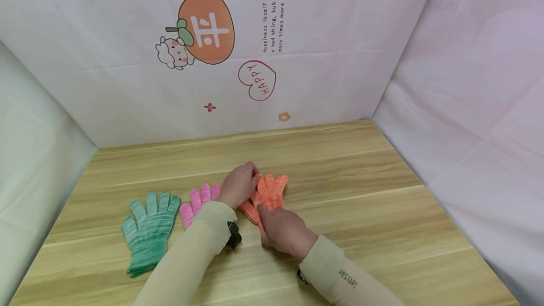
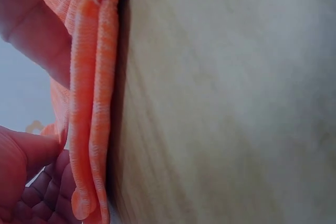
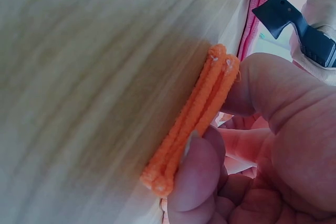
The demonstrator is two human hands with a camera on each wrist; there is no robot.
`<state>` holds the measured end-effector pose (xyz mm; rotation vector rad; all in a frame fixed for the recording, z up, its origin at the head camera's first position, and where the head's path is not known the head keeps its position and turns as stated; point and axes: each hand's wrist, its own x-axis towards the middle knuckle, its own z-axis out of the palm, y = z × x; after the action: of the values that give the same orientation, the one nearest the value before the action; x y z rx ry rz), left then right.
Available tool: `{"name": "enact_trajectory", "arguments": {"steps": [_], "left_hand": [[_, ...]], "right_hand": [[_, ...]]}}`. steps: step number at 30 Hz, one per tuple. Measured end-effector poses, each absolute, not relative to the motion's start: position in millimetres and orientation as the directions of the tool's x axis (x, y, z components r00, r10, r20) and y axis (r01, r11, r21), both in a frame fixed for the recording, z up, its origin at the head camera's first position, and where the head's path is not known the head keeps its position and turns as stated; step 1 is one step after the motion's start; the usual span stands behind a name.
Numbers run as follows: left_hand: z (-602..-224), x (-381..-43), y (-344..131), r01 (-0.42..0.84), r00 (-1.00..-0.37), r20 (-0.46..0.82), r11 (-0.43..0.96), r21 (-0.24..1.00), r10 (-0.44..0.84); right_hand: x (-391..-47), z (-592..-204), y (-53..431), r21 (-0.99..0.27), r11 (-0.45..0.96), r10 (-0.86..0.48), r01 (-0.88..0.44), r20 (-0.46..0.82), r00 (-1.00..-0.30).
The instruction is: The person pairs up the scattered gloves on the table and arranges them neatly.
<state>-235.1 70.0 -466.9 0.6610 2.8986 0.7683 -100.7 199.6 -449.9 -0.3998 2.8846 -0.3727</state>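
An orange knitted glove point(image 1: 272, 194) lies on the table in front of me, with layers of fabric stacked. My left hand point(image 1: 239, 185) pinches its far left part, by the glove's fingers; the left wrist view has the folded orange edge point(image 2: 84, 108) close up between fingers and thumb. At the near end my right hand point(image 1: 287, 231) grips the cuff, whose doubled rim point(image 3: 191, 124) stands out in the right wrist view. Left of my left hand is a pink glove point(image 1: 199, 202), partly covered by the forearm. A green glove point(image 1: 149, 230) lies flat farther left.
The wood-grain table point(image 1: 374, 211) extends to both sides. White cloth walls surround it, the back wall point(image 1: 323, 22) bearing printed drawings and text. A black wrist camera mount point(image 1: 233, 235) sits at my left cuff, close to the tabletop.
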Motion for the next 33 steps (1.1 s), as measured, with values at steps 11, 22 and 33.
{"name": "enact_trajectory", "arguments": {"steps": [11,22,33], "left_hand": [[-467.6,-233.6,69.1,0.408,-0.904,0.099,0.772,0.488,0.416],[-463.9,-228.6,73.0,0.517,-0.839,0.042,0.771,0.372,0.543],[-459.2,-229.1,82.0,0.518,-0.837,0.045,0.762,0.389,0.546]], "right_hand": [[-100.8,-450.5,199.4,-0.269,0.937,-0.275,-0.221,-0.182,-0.944],[-100.9,-450.6,199.0,-0.276,0.938,-0.263,-0.208,-0.18,-0.948],[-100.5,-451.8,198.1,-0.26,0.941,-0.262,-0.216,-0.16,-0.952]]}}
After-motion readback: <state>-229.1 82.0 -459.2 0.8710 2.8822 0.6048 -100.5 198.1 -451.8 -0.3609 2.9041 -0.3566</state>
